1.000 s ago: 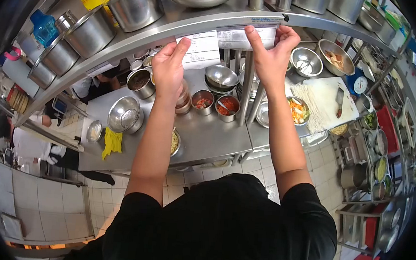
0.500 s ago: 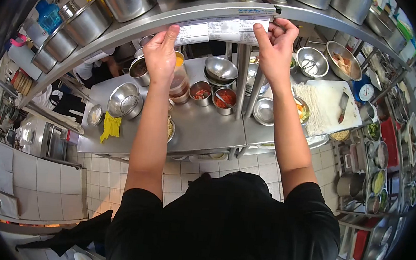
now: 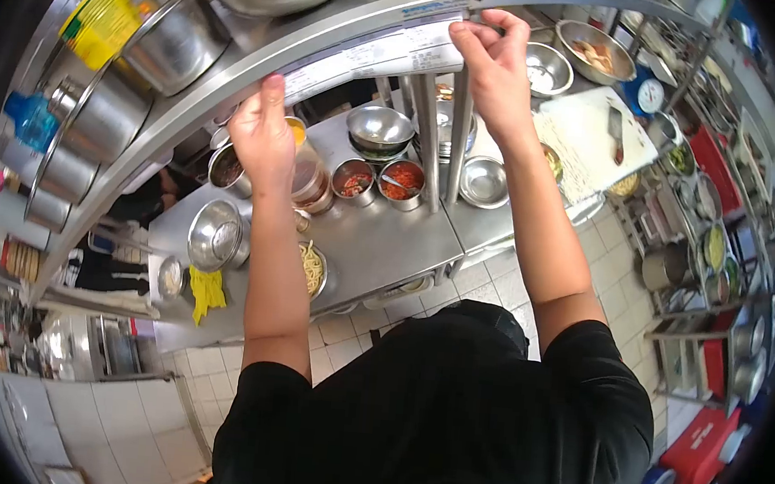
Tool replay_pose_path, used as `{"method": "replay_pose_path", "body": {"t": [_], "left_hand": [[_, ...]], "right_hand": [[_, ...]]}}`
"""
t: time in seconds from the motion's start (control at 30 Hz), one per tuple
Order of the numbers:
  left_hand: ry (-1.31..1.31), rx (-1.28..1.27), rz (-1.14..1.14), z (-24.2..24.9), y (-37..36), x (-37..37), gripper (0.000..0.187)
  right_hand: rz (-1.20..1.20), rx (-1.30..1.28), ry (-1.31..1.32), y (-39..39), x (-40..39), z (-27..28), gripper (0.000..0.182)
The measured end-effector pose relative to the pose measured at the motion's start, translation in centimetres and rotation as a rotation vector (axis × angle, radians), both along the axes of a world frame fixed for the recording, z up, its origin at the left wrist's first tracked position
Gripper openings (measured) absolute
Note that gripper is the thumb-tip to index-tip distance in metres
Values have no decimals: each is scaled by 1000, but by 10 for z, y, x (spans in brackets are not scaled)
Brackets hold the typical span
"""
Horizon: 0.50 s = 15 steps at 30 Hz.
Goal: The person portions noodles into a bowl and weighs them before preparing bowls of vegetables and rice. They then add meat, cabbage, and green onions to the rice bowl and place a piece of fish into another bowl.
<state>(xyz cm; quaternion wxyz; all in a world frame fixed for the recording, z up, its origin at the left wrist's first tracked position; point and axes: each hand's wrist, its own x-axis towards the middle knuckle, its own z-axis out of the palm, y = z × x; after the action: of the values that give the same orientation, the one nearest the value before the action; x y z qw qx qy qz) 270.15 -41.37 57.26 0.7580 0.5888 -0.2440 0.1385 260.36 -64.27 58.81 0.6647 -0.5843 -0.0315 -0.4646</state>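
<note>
A row of white printed order tickets [image 3: 366,56] hangs along the front rail of the steel shelf [image 3: 330,41]. My left hand [image 3: 266,137] grips the left end, thumb in front and the other fingers hidden behind. At the right end, my right hand [image 3: 497,69] pinches the paper between thumb and bent fingers. The print on the tickets is too small to read. Below the paper, on the steel counter [image 3: 378,250], stand a metal bowl [image 3: 381,128] and two containers of chopped red food, one of them [image 3: 401,184] with a spoon in it.
A yellow cloth [image 3: 206,296] drapes over the counter's front edge beside a steel bowl [image 3: 215,235]. Noodles [image 3: 311,268] sit near my left forearm. On the right, a knife [image 3: 615,133] lies on a white cutting board [image 3: 587,135]. Pots [image 3: 176,39] line the upper shelf.
My view has tilted, so the shelf and tickets now slope down to the left. Both hands stay on the tickets, the left one lower in view.
</note>
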Motion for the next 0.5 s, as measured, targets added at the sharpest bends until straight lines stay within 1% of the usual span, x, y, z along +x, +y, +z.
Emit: {"method": "replay_pose_path", "body": {"t": [0.07, 0.13, 0.2, 0.23, 0.3, 0.37, 0.43, 0.5], "left_hand": [[-79, -11, 8, 0, -4, -3, 35], [-167, 0, 16, -7, -7, 2, 35], [-134, 2, 11, -4, -13, -8, 34], [-124, 0, 13, -2, -18, -10, 35], [-141, -18, 5, -3, -33, -8, 34], [-164, -3, 6, -5, -55, -13, 32], [-164, 79, -65, -6, -78, -21, 29], [-211, 138, -83, -2, -109, -42, 28]], "right_hand": [[-4, 3, 8, 0, 3, -4, 54], [-34, -22, 69, 3, -1, -4, 52], [-12, -34, 62, 3, 1, -6, 52], [10, 16, 66, 6, -1, -4, 45], [-33, -10, 99, 14, -8, 3, 43], [-114, -116, -4, 20, -1, -4, 48], [-227, -263, 37, 29, -11, -3, 55], [-321, -395, 38, 26, -16, -10, 58]]}}
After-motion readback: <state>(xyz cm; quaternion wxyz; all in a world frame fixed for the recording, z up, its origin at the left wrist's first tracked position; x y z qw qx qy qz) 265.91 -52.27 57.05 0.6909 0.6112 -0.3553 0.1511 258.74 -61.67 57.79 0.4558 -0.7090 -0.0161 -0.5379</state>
